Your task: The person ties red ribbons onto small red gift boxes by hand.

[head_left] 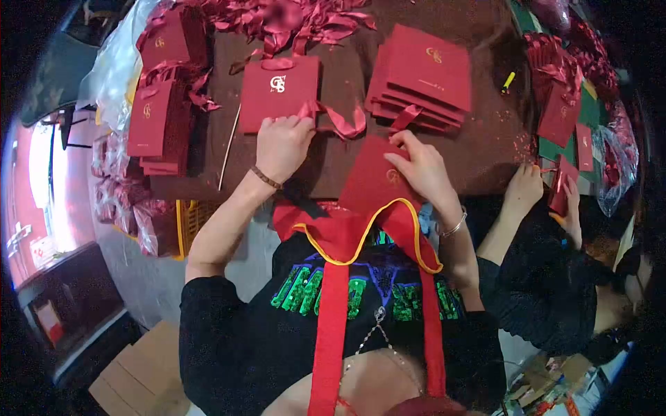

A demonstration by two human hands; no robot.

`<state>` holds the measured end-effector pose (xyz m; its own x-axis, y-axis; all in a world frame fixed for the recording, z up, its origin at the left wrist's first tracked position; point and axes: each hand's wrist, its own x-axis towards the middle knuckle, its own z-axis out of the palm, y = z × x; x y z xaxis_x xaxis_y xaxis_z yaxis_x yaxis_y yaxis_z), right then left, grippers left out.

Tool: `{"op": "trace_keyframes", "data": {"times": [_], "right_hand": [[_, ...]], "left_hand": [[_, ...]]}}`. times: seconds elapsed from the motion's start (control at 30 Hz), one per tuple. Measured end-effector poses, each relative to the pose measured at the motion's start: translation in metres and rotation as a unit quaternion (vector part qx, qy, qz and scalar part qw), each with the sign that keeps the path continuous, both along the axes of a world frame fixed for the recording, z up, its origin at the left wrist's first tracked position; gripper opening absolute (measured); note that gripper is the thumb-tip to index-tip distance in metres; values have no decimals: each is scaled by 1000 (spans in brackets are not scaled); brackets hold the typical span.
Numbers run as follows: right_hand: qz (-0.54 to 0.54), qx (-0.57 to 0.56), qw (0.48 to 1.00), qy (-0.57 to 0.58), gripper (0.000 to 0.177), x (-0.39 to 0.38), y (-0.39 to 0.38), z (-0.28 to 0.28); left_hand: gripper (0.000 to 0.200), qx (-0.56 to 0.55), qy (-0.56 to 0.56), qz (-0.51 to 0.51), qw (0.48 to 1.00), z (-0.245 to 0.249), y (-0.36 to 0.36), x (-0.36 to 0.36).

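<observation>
- your left hand [283, 144] lies palm down on the near edge of the red paper bag [279, 90], fingers bent and close together; the ribbon [340, 119] starts right at its fingertips, but i cannot tell if you have it pinched.
- your right hand [424, 168] is clamped on the far edge of a folded bag [371, 182], which lies under and inside of that hand, towards your chest.
- this looks like the ribbon-fitting step, with one bag pinned and another being brought in.
- the next move likely calls for a firm pinch on the ribbon end while the left palm stops the bag sliding.
- beyond your right hand sits the stack of bags [423, 76]; a co-worker's hand [525, 186] is outside it, apart.
</observation>
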<state>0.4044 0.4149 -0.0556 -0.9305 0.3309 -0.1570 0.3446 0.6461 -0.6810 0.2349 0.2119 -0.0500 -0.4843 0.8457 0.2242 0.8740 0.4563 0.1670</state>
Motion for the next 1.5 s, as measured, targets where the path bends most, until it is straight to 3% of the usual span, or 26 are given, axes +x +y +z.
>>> {"op": "trace_keyframes", "data": {"times": [0.13,0.23,0.3,0.43,0.7,0.8,0.83,0.87,0.9,0.93,0.97,1.0,1.1,1.13,1.23,1.37,1.43,1.5], "right_hand": [[-38,-77,996,9,24,-4,1,4],[-72,-124,990,-9,20,-5,1,7],[-66,-172,983,14,18,-4,4,-1],[-58,-204,977,-9,15,-2,8,-4],[-9,-248,968,-24,17,-1,24,-7],[29,-246,969,-26,19,0,25,-6],[46,-178,982,-28,22,0,23,-2],[62,-110,992,-30,26,-1,22,2],[62,-111,991,-30,26,-3,21,4],[60,-151,986,-43,25,-7,20,6],[58,-193,978,-57,24,-9,18,7],[60,-208,976,-28,24,-11,17,7],[68,-209,974,-52,23,-18,15,20],[70,-224,971,-46,24,-18,15,17],[80,-190,976,-65,25,-20,12,32],[67,-187,980,-28,26,-13,8,9],[66,-216,973,-49,28,-11,5,8],[68,-198,977,-50,28,-9,1,3]], "left_hand": [[19,-64,-49,43,996,1,-19,12],[23,-5,-91,46,995,8,-16,21],[22,6,-60,-77,995,7,-11,27],[24,2,-23,-71,997,-14,-1,37],[10,68,-57,-82,993,-33,20,25],[10,81,0,-74,994,-31,25,26],[12,84,32,-73,993,-28,26,28],[13,124,-9,-89,988,-17,27,30],[13,123,-10,-89,988,-9,26,35],[12,158,-259,-34,952,-4,25,39],[10,182,-492,24,851,1,24,43],[11,211,-580,42,786,4,25,45],[18,228,-606,43,760,11,25,46],[18,229,-606,43,761,11,24,46],[20,165,-458,-29,873,11,19,42],[17,156,-536,26,829,20,22,55],[14,191,-400,-21,896,15,23,54],[13,176,-353,-35,918,11,22,55]]}}
